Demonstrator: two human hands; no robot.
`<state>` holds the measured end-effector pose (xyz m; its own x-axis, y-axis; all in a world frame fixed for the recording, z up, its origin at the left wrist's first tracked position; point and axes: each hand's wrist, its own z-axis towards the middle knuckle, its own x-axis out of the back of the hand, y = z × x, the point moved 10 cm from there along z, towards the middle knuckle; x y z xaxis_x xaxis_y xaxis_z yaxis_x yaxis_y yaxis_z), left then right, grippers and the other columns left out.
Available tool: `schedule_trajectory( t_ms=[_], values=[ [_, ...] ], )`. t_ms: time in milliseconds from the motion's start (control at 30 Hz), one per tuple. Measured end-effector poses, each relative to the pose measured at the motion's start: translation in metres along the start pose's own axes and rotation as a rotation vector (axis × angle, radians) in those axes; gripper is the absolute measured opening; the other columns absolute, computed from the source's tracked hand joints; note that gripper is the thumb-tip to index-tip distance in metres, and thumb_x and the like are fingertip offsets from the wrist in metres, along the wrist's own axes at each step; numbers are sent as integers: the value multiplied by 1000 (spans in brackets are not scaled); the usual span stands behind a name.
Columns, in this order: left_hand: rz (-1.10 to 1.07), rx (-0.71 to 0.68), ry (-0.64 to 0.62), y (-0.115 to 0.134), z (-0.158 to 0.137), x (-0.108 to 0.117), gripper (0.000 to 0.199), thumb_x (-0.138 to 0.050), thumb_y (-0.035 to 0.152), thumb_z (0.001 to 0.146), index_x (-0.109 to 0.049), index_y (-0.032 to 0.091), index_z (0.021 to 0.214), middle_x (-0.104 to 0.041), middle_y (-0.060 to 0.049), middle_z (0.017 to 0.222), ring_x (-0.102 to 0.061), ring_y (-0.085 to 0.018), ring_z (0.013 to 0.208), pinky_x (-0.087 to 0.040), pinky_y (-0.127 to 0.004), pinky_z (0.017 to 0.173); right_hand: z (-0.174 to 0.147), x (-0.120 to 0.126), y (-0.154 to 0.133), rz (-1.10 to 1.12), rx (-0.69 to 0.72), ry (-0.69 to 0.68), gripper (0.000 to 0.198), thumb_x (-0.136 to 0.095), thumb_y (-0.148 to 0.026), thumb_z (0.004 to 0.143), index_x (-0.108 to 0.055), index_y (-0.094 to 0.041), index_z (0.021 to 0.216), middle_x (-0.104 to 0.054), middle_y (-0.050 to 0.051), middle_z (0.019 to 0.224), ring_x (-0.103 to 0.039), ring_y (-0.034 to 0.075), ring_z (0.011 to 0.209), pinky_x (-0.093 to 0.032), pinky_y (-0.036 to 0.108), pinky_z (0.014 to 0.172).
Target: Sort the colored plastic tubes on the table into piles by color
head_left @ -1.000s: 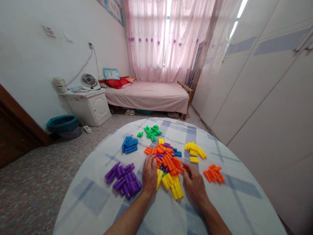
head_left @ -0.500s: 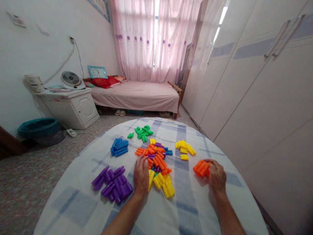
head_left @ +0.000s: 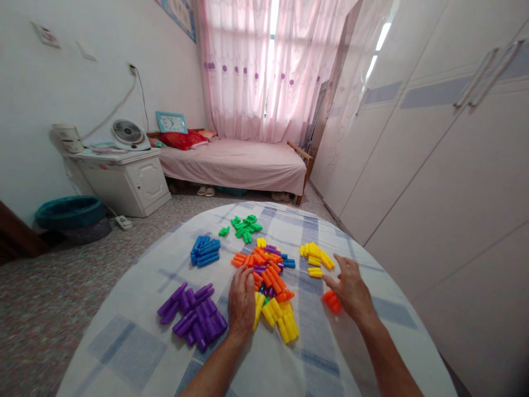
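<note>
A mixed heap of plastic tube-shaped building pieces (head_left: 273, 278) in orange, yellow, purple and blue lies mid-table. My left hand (head_left: 242, 302) rests at the heap's left edge, fingers stretched forward and touching orange pieces, gripping nothing that I can see. My right hand (head_left: 350, 285) is open, thumb and fingers spread, between the yellow pieces (head_left: 316, 255) and a small orange group (head_left: 331, 301). Part of that orange group is hidden beneath the hand. Nothing shows between the right fingers.
Purple pieces (head_left: 196, 317) lie left of my left hand. Blue pieces (head_left: 205, 251) and green pieces (head_left: 247, 227) sit farther back. A checked cloth (head_left: 124, 347) covers the round table. Beyond stand a bed (head_left: 235, 160), a white cabinet (head_left: 144, 184) and a wardrobe (head_left: 433, 154).
My right hand has let go of the orange pieces, opened, and moved forward and slightly left toward the yellow ones. The left hand stays beside the heap. The view has shifted slightly.
</note>
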<state>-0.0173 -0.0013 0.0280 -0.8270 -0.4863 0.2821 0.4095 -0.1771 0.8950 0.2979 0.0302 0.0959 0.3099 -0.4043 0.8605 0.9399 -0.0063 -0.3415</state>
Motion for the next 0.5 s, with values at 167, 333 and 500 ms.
schedule_trajectory(
  t_ms=[167, 333, 500],
  values=[
    [-1, 19, -2, -3, -2, -1, 38, -32, 37, 94, -61, 19, 110, -55, -10, 127, -47, -22, 124, -33, -44, 110, 30, -45, 4, -203, -66, -307, 73, -69, -46, 67, -45, -20, 130, -56, 15, 119, -63, 27, 92, -45, 34, 66],
    [14, 31, -15, -4, -3, -3, 38, -31, 36, 94, -61, 19, 111, -53, -10, 130, -44, -22, 126, -33, -45, 110, 52, -70, 6, -191, -58, -368, 59, -70, -42, 65, -55, -17, 117, -62, 11, 102, -64, 25, 90, -44, 29, 67],
    [13, 40, -2, -2, -4, -1, 38, -33, 37, 94, -62, 20, 112, -52, -9, 132, -45, -22, 126, -32, -44, 111, 69, -83, -16, -154, -34, -324, 54, -66, -40, 72, -55, -16, 119, -61, 12, 106, -64, 22, 89, -44, 27, 67]
  ],
)
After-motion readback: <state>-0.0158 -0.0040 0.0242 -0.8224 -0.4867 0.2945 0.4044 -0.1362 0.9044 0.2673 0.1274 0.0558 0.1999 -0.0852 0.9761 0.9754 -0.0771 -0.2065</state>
